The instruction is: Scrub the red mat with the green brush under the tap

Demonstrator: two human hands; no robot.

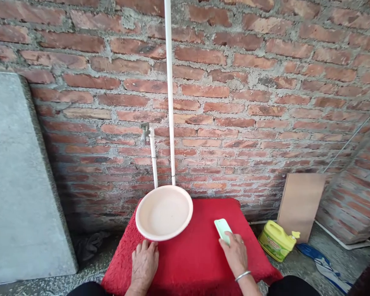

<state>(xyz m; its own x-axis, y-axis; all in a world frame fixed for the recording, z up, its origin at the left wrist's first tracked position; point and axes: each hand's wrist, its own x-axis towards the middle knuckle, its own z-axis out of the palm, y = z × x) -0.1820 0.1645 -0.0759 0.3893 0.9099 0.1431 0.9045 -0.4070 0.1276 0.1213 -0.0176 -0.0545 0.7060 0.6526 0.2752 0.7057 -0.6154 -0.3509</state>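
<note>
A round, pale pink basin [164, 238] stands at the back left of a table covered with a red cloth [188, 263]. My left hand [144, 261] rests on the cloth just in front of it, palm down, fingers loosely bent and a little apart; the fingertips reach close to the basin's near rim, and whether they touch it I cannot tell. On the right side of the cloth lies a pale green mobile phone [222, 227], tilted to the left. My right hand [235, 250], with a silver bangle on the wrist, grips its near end between thumb and fingers.
Behind the table rises a brick wall [218, 86] with a white pipe [170, 90] and a tap [144, 132]. A grey slab [15, 176] leans at the left. On the floor at right are a yellow jug [276, 240], a brown board [302, 201] and blue-and-white slippers [327, 267].
</note>
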